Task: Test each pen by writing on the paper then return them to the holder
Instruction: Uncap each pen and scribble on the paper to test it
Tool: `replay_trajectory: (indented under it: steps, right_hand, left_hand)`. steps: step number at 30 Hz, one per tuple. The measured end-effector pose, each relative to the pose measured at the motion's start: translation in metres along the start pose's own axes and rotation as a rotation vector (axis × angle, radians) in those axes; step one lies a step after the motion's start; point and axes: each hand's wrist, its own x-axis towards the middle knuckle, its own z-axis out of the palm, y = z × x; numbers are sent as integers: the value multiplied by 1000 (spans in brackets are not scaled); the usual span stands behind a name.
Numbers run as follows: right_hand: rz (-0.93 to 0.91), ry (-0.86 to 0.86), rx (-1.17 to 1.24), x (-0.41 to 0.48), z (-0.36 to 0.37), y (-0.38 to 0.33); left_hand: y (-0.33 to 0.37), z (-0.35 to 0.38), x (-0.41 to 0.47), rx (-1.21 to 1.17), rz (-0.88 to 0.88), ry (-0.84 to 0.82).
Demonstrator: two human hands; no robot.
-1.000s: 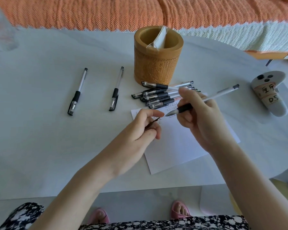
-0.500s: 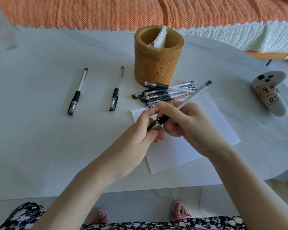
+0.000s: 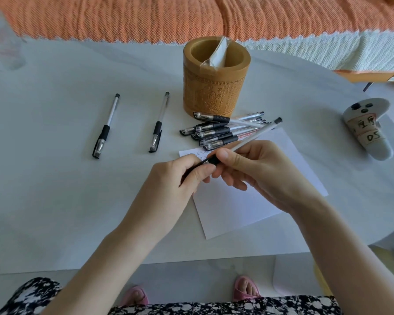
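Observation:
My right hand [image 3: 257, 169] grips a clear pen [image 3: 257, 135] with a black grip; its back end points up and to the right. My left hand [image 3: 180, 176] pinches the pen's black cap [image 3: 192, 169] at the pen's tip end, and the two hands touch above the white paper [image 3: 248, 208]. Faint writing shows at the paper's top left corner. A pile of several capped pens [image 3: 221, 131] lies just behind the paper, in front of the carved bamboo holder [image 3: 215, 87]. Two more capped pens [image 3: 106, 126] [image 3: 159, 122] lie apart on the left.
The holder has a clear plastic wrapper [image 3: 216, 54] inside. A white controller [image 3: 367, 128] with a handwritten label lies at the table's right. An orange and white blanket [image 3: 191, 17] runs along the far edge. The white table [image 3: 55, 201] ends near my lap.
My right hand has brought the pen down and left from above the pile to my left hand. The pen tip and the cap in my left hand have come together.

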Motion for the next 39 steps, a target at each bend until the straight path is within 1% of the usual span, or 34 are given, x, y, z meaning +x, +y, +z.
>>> replay_trajectory:
  steps: [5,12,16,19,21,23,27,29,32,35,39]
  right_hand:
    - [7,29,23,2,1,3]
    - [4,38,32,3,8,3]
    - [5,157,99,7,15,4]
    - [55,208,145,9,15,4]
    - [86,252,141,12,14,3]
    - [89,346,107,16,11,2]
    - [93,476,31,25,2,-1]
    - [110,503,35,28,-2,-2]
    - [141,504,38,31,-4,0]
    - [124,509,10,32,-3,3]
    - [89,536,-84,31,-5,2]
  left_hand:
    - [2,1,1,19,4,19]
    - [-3,4,4,-32,-20,29]
    - [-1,1,14,22,2,50]
    - [-4,3,18,94,58,98]
    - [-7,5,18,147,77,119]
    - [-9,4,19,211,72,150]
    - [-22,-11,27,404,105,353]
    - [-31,-16,30,511,76,419]
    - [-41,-17,35,585,-14,435]
    - [-43,-16,37,570,-49,435]
    - [-46,-17,40,544,-80,452]
